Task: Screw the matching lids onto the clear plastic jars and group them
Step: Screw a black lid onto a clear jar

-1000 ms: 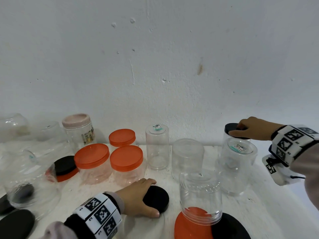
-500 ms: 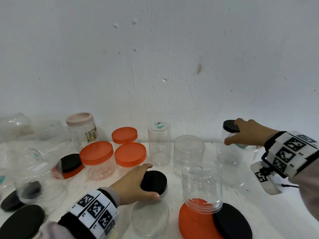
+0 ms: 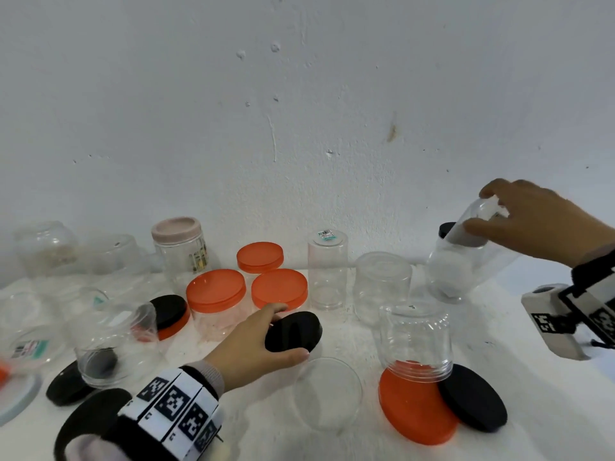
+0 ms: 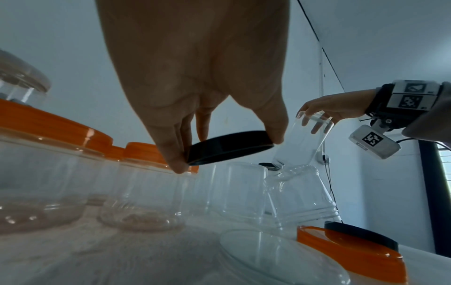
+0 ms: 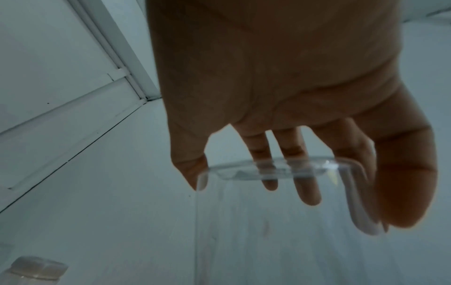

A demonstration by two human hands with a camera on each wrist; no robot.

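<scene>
My left hand (image 3: 286, 331) pinches a black lid (image 3: 294, 331) by its rim between thumb and fingers, and holds it tilted just above the white table (image 3: 359, 334). The left wrist view shows the same black lid (image 4: 229, 146) in the left hand (image 4: 227, 154). At the far right my right hand (image 3: 479, 209) grips a clear jar (image 3: 466, 261) by its closed base. The jar is lifted and tilted, mouth down and to the left. In the right wrist view, the right hand (image 5: 292, 192) curls round that jar's base (image 5: 268, 173). A small black-lidded jar (image 3: 446, 229) stands behind it.
Three orange-lidded jars (image 3: 216, 294) stand at centre left, and a pink-lidded jar (image 3: 179, 244) stands by the wall. Upside-down clear jars (image 3: 327, 271) (image 3: 382, 284) stand mid-table. Another jar (image 3: 414, 341) rests on an orange lid (image 3: 412, 414) beside a black lid (image 3: 472, 407). A clear lid (image 3: 327, 394) lies in front.
My right hand left the small black-lidded jar, took the clear jar in front of it by the base, and lifted and tilted it. My left hand raised the black lid off the table.
</scene>
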